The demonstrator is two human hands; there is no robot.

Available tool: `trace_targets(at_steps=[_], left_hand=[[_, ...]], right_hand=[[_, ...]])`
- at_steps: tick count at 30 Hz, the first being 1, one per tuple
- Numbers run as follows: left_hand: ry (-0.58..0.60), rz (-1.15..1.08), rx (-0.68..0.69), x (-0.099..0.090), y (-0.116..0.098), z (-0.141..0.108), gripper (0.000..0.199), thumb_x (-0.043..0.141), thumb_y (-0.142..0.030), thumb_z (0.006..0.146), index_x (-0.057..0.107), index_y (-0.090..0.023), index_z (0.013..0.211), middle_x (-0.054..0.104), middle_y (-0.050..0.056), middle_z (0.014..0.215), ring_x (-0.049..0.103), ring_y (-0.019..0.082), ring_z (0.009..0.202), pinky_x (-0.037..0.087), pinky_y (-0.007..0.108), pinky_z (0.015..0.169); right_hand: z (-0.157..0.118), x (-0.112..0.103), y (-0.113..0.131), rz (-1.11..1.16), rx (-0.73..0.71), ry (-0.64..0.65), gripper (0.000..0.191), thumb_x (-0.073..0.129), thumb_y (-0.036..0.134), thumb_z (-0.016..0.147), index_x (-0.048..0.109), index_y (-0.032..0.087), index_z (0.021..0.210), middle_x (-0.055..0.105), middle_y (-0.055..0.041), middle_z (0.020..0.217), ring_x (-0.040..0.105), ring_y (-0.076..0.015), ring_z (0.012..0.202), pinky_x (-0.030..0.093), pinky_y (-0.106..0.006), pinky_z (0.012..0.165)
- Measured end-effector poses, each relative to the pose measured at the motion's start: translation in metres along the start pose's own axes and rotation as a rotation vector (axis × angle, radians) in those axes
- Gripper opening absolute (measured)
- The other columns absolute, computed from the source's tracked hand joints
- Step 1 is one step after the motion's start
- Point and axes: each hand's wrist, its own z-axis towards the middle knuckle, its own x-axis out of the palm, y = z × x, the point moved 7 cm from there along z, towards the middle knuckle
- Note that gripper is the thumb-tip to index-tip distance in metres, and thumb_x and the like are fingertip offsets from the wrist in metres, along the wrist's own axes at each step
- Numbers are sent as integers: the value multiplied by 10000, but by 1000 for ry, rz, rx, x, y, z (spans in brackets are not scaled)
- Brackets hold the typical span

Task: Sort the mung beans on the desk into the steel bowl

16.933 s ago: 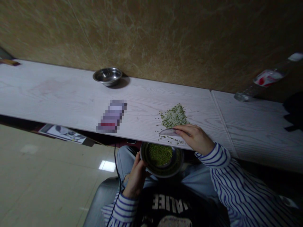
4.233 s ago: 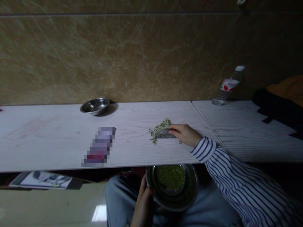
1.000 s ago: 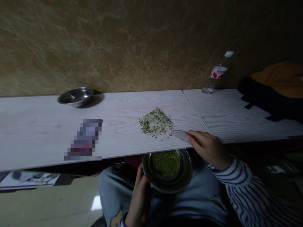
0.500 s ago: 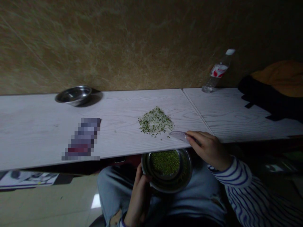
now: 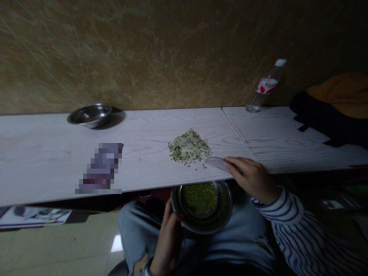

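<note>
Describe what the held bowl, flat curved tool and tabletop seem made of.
Held bowl: probably stainless steel, shiny, with bright reflections inside. Flat curved tool: perhaps plastic, from its pale, translucent look. Tabletop: whitish with visible grain; wood or laminate, I can't tell.

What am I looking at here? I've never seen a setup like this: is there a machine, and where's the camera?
There is no machine: these are a person's bare hands, seen by one head-worn camera looking forward and down. The left hand grips the rim of a metal bowl holding small green beans, over the lap. The right hand pinches a thin scraper beside a pile of green and white grains on the pale table. Also on the table are a metal dish, a pixelated flat item, a plastic bottle and, on the right, something dark and orange, too dim to name.
</note>
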Motion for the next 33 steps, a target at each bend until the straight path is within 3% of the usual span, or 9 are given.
trace_targets(at_steps=[5, 17, 27, 33], left_hand=[[5, -4, 22, 0, -2, 0, 601, 595, -183, 738, 509, -257, 1328, 614, 55, 1318, 490, 281, 1270, 410, 373, 997], [-45, 5, 17, 7, -5, -3, 575, 587, -196, 723, 537, -246, 1294, 663, 66, 1200, 583, 289, 1118, 462, 406, 922], [-60, 6, 14, 6, -7, -5, 584, 616, -187, 695, 563, -258, 1272, 661, 59, 1243, 576, 284, 1155, 483, 355, 887], [-61, -9, 21, 6, -7, -5, 610, 600, -179, 707, 535, -253, 1308, 667, 67, 1217, 594, 282, 1115, 474, 386, 905]], right_hand=[[1, 2, 4, 22, -14, 25, 178, 531, 170, 910, 680, 134, 1000, 758, -101, 918, 720, -216, 812, 577, -338, 748], [-3, -4, 2, 19, 3, 16, 172, 536, 184, 908, 684, 158, 993, 762, -89, 920, 723, -208, 816, 578, -323, 748], [-1, -5, 6, 23, 4, 25, 192, 511, 194, 917, 687, 188, 992, 765, -72, 905, 723, -206, 804, 584, -342, 737], [-1, -5, 8, 35, -12, 31, 183, 514, 186, 916, 685, 179, 982, 764, -69, 883, 721, -195, 776, 579, -326, 720]])
